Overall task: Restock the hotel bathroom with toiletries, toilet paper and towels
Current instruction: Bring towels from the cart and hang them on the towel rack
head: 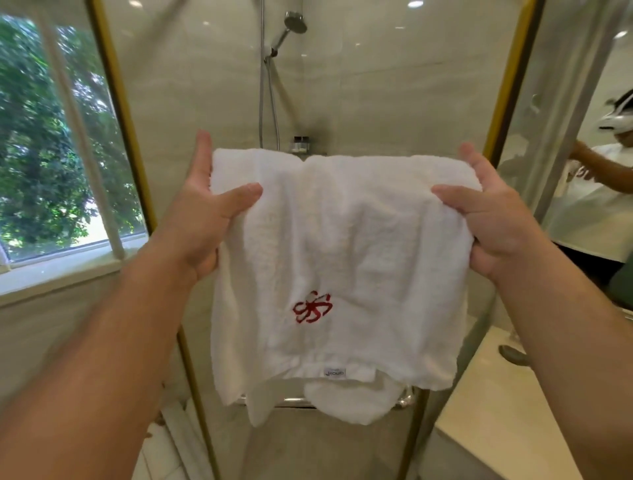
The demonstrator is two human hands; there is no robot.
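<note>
White towel point(342, 246) hangs between left hand point(205, 219) and right hand point(493, 219), both pinching it.

Daylight is coming through a white-framed glass window point(51, 144) on the left, with leafy green trees point(30, 102) showing outside. Gold-coloured metal posts point(118, 102) are framing a glass shower enclosure ahead. On the far side, a pale glossy marble-tiled wall point(376, 85) is reflecting round ceiling lights point(415, 4). A round chrome shower head point(296, 22) is hanging high on it. A cream stone countertop point(496, 394) is lying near right, below a wall mirror point(582, 85).
</note>
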